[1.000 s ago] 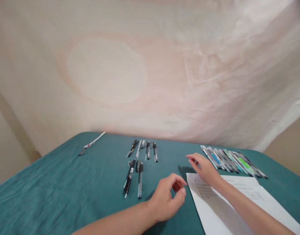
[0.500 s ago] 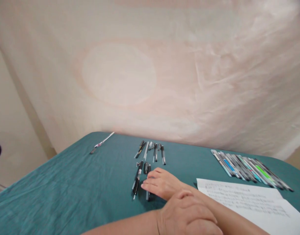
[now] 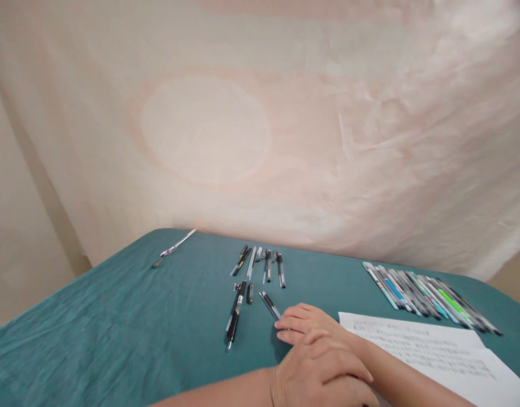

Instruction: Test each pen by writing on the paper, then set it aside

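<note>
My right hand reaches left across the teal table. Its fingers are closed on the end of a black pen that lies slanted, tip pointing away to the left. A short black cap-like piece lies just left of that pen. Beside it lies a longer black pen. My left hand lies flat over my right wrist and holds nothing.
A short row of several pens lies farther back. A larger row of pens lies at the right, with a printed paper sheet in front of it. A white pen lies alone far left. A cream cloth hangs behind.
My right hand crossed from the paper to the two near pens, then drew one back to the right so it lies slanted; a short piece stayed behind. My left hand settled on the right wrist.
</note>
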### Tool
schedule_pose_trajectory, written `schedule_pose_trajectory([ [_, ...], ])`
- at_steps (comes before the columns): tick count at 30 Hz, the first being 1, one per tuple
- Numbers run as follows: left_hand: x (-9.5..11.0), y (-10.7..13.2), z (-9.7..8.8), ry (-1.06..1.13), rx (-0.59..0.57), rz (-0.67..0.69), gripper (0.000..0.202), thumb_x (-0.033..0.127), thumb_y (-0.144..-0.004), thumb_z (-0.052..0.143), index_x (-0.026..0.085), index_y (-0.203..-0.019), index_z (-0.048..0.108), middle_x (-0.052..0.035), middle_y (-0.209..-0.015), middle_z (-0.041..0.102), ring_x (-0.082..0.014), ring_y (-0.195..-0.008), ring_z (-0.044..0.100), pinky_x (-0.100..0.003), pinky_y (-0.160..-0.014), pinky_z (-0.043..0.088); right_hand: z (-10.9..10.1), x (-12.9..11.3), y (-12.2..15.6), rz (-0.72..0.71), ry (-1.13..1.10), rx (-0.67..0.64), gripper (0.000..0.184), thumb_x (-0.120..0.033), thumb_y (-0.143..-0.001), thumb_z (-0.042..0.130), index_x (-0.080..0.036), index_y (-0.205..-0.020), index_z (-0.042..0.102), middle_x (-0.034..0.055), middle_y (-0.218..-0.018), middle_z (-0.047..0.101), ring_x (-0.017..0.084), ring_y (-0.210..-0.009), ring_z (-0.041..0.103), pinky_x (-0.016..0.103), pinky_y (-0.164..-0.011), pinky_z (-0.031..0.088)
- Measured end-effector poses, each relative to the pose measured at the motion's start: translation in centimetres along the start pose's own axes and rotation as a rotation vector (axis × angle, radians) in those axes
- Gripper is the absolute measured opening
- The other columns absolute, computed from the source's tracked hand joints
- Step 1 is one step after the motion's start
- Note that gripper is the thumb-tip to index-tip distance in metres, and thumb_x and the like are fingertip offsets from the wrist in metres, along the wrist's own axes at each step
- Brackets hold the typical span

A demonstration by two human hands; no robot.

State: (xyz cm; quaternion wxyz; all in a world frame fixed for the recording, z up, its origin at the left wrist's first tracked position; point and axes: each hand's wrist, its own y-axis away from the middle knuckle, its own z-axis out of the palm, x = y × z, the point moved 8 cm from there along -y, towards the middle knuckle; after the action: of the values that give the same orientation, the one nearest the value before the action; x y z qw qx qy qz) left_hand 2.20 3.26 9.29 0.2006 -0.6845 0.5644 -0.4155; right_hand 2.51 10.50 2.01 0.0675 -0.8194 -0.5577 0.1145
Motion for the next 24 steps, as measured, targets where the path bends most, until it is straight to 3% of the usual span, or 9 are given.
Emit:
schedule_pose_trajectory([
  [5, -0.7, 0.0, 0.0, -0.084, 0.032, -0.01, 0.017, 0.015, -0.084, 0.046, 0.02, -0.093, 0.059, -0.0061, -0.094, 0.065, -0.0153, -0.093, 0.057, -0.027, -0.088, 0.039, -1.6, 1.4, 0.8, 0.07, -0.233, 0.118, 0.023, -0.019, -0.089, 0.042, -0.023, -0.099, 0.062, 0.0011, -0.102, 0.066, 0.017, -0.095, 0.056, 0.028, -0.083, 0.044],
  [9, -0.7, -0.2, -0.1, -0.071, 0.024, 0.001, 0.016, 0.015, -0.085, 0.045, 0.021, -0.092, 0.058, -0.0054, -0.092, 0.065, -0.0143, -0.092, 0.057, -0.026, -0.088, 0.04, -3.0, 2.9, 0.1, 0.344, -0.223, 0.202, 0.028, -0.03, -0.08, 0.057, -0.019, -0.105, 0.058, 0.0059, -0.096, 0.063, 0.02, -0.089, 0.055, 0.031, -0.077, 0.046],
  [12, -0.4, -0.1, -0.2, -0.078, 0.03, 0.012, 0.016, 0.014, -0.085, 0.045, 0.021, -0.092, 0.058, -0.0053, -0.092, 0.065, -0.0141, -0.093, 0.057, -0.025, -0.087, 0.04, -1.9, 4.1, -0.2, 0.552, -0.259, 0.101, 0.042, -0.032, -0.07, 0.066, -0.018, -0.108, 0.056, 0.0047, -0.089, 0.061, 0.016, -0.074, 0.055, 0.027, -0.067, 0.046],
  [16, -0.5, 0.2, 0.0, -0.087, 0.025, 0.013, 0.016, 0.014, -0.085, 0.045, 0.02, -0.094, 0.057, -0.0066, -0.094, 0.064, -0.015, -0.094, 0.057, -0.026, -0.087, 0.04, -0.3, 5.5, 0.2, 0.647, -0.305, -0.01, 0.023, -0.018, -0.068, 0.061, -0.017, -0.09, 0.062, -0.0008, -0.07, 0.062, 0.011, -0.058, 0.052, 0.022, -0.055, 0.04],
  [20, -0.5, 0.4, 0.3, -0.074, 0.036, 0.059, 0.015, 0.015, -0.086, 0.045, 0.018, -0.097, 0.055, -0.0077, -0.093, 0.064, -0.0147, -0.091, 0.058, -0.024, -0.084, 0.041, -0.1, 6.3, 1.4, 0.698, -0.31, -0.064, 0.016, -0.012, -0.055, 0.061, -0.017, -0.071, 0.063, -0.0026, -0.055, 0.06, 0.01, -0.047, 0.046, 0.02, -0.046, 0.03],
  [24, -1.0, 0.4, 0.6, 0.002, 0.049, 0.006, 0.016, 0.011, -0.077, 0.049, 0.018, -0.091, 0.053, -0.0048, -0.079, 0.062, -0.0138, -0.074, 0.058, -0.023, -0.072, 0.043, -0.7, 6.5, 2.5, 0.744, -0.339, -0.05, 0.011, -0.012, -0.052, 0.06, -0.017, -0.062, 0.058, -0.0034, -0.051, 0.058, 0.009, -0.045, 0.045, 0.019, -0.044, 0.028],
])
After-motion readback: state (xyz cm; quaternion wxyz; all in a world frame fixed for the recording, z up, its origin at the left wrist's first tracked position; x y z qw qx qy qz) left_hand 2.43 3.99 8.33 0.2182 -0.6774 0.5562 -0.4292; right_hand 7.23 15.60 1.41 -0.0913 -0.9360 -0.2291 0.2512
